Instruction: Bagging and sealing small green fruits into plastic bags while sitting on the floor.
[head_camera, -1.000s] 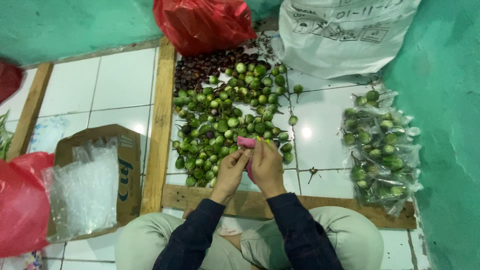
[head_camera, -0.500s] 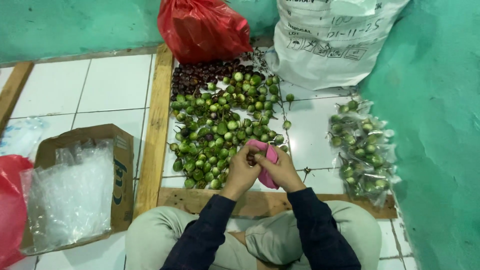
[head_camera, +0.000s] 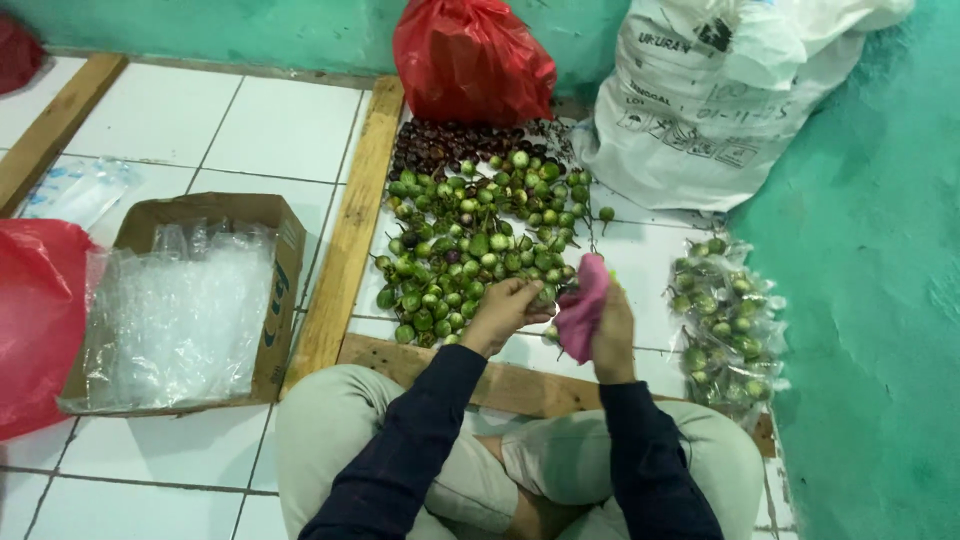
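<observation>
At the near edge of the fruit heap (head_camera: 475, 240), the right hand (head_camera: 610, 335) grips a pink cloth (head_camera: 582, 305), fingers closed around it. Just left of the cloth, the left hand (head_camera: 505, 310) pinches a small green fruit, fingertips drawn together. Beyond the heap stand a red bag (head_camera: 470, 55) and a white sack (head_camera: 720, 90). Right of the heap lie bagged fruits (head_camera: 725, 320); left of it, past a wooden slat (head_camera: 345, 235), sits a box (head_camera: 200, 300) of clear bags.
</observation>
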